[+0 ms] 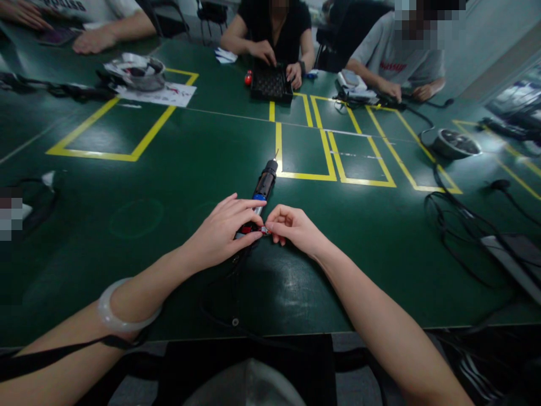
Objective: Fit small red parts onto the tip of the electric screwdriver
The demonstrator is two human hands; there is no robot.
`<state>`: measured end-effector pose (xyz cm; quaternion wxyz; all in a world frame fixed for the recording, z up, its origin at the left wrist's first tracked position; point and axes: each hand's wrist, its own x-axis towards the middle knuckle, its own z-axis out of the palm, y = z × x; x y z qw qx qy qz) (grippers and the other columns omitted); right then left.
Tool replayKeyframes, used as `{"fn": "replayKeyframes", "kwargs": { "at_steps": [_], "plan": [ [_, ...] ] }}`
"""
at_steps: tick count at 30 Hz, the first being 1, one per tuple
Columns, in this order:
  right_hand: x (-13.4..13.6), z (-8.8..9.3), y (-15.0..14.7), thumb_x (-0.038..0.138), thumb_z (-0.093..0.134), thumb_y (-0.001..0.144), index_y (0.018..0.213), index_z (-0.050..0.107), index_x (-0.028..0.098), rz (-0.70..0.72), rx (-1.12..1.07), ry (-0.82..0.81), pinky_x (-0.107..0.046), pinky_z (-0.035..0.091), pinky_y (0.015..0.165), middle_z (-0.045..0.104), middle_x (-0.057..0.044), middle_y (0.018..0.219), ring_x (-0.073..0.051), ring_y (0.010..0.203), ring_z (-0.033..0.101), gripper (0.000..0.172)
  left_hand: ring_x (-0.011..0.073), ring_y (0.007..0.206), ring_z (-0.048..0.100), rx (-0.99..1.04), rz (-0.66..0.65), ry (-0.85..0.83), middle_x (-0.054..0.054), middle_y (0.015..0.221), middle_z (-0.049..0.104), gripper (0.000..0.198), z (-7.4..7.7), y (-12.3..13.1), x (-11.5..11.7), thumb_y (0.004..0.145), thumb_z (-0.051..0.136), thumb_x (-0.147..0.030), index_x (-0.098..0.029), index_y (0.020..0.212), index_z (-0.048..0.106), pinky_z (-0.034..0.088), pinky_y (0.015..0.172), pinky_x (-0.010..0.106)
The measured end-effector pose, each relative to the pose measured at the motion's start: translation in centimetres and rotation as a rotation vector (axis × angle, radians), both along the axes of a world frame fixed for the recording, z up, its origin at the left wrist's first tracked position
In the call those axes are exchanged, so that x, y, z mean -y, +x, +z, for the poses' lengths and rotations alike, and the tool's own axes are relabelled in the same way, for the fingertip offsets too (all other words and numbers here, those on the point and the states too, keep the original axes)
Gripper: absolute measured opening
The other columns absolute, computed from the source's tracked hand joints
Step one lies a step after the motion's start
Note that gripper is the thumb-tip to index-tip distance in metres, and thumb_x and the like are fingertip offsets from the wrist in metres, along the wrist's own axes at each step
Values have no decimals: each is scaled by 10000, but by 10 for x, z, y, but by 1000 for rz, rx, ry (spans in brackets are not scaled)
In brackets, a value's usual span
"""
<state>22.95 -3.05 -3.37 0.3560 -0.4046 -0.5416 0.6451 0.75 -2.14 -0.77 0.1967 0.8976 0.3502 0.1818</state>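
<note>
An electric screwdriver [266, 179] lies on the green table with its thin bit pointing away from me. It has a dark front end, a blue ring and a silver section. My left hand [226, 228] rests over its rear part, fingers across the body and thumb along the near side. A red part [246, 230] shows between that thumb and the fingers. Close beside it, my right hand [291, 225] is closed in a pinch at a small red-and-white piece [265, 230] by the screwdriver's rear end. The fingertips partly hide this piece, so its kind is unclear.
Yellow tape outlines [306, 176] mark the green table [203, 141]. At the far left a metal bowl [146, 73] stands on paper. Across from me, a person handles a black tray [271, 84]. To the right are a round metal dish [456, 144] and black cables [443, 225].
</note>
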Motion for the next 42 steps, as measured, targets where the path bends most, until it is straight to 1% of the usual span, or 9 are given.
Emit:
{"fn": "replayKeyframes", "kwargs": {
  "at_steps": [5, 7, 10, 13, 17, 22, 28, 32, 42],
  "plan": [
    [0, 3, 2, 388, 783, 784, 922, 593, 179, 58, -12, 6, -181, 445, 488, 627, 40, 726, -80, 589, 579, 315, 253, 1402, 509, 17, 22, 0, 107, 1439, 604, 282, 3, 0, 1, 1019, 493, -422, -201, 1039, 666, 235, 1250, 556],
    [0, 4, 3, 380, 814, 756, 935, 596, 180, 75, 20, 35, -186, 443, 491, 619, 41, 748, -77, 588, 560, 346, 259, 1401, 509, 17, 25, -9, 104, 1437, 607, 274, 3, 0, 0, 1011, 498, -419, -203, 1032, 666, 233, 1249, 561],
    [0, 6, 6, 359, 797, 774, 917, 603, 173, 80, 100, 103, -198, 409, 505, 580, 54, 697, -75, 563, 512, 304, 262, 1405, 503, 14, 15, -14, 94, 1436, 608, 262, 2, -1, 0, 1002, 515, -421, -209, 1033, 666, 217, 1255, 563],
    [-1, 9, 11, 318, 778, 782, 886, 611, 164, 76, 180, 165, -206, 371, 541, 573, 52, 684, -74, 583, 493, 250, 250, 1415, 492, 12, 25, -17, 91, 1458, 589, 283, 2, -1, 0, 1025, 476, -401, -208, 1133, 652, 213, 1259, 552],
    [-2, 10, 15, 301, 789, 755, 855, 609, 158, 131, 235, 157, -215, 334, 534, 566, 49, 693, -74, 577, 461, 251, 225, 1436, 466, 5, 81, -27, 83, 1510, 544, 375, 2, -2, -1, 1047, 381, -316, -211, 1340, 590, 209, 1268, 531],
    [0, 7, 12, 302, 781, 775, 872, 608, 169, 143, 296, 194, -226, 339, 551, 544, 53, 691, -86, 592, 458, 239, 264, 1482, 403, -68, 145, -36, 102, 1588, 450, 465, -4, 0, 0, 1036, 361, -326, -197, 1443, 545, 224, 1265, 544],
    [2, 3, 10, 232, 746, 827, 929, 581, 183, 143, 321, 346, -226, 384, 591, 577, 32, 831, -82, 629, 485, 201, 271, 1504, 369, -107, 165, -57, 99, 1617, 409, 508, -11, 2, 0, 1049, 321, -369, -207, 1489, 515, 214, 1271, 550],
    [2, 3, 10, 213, 697, 887, 907, 608, 184, 175, 375, 488, -231, 407, 637, 580, 11, 895, -89, 671, 512, 96, 272, 1502, 371, -114, 164, -64, 100, 1616, 409, 519, -9, 3, 0, 1048, 313, -363, -201, 1501, 508, 221, 1268, 555],
    [4, 5, 9, 199, 676, 929, 872, 616, 181, 185, 408, 648, -231, 408, 666, 522, 16, 859, -95, 681, 511, 85, 283, 1479, 397, -95, 162, -59, 113, 1604, 418, 504, -8, 4, 0, 1048, 324, -340, -188, 1479, 536, 260, 1253, 558]
  ]
}}
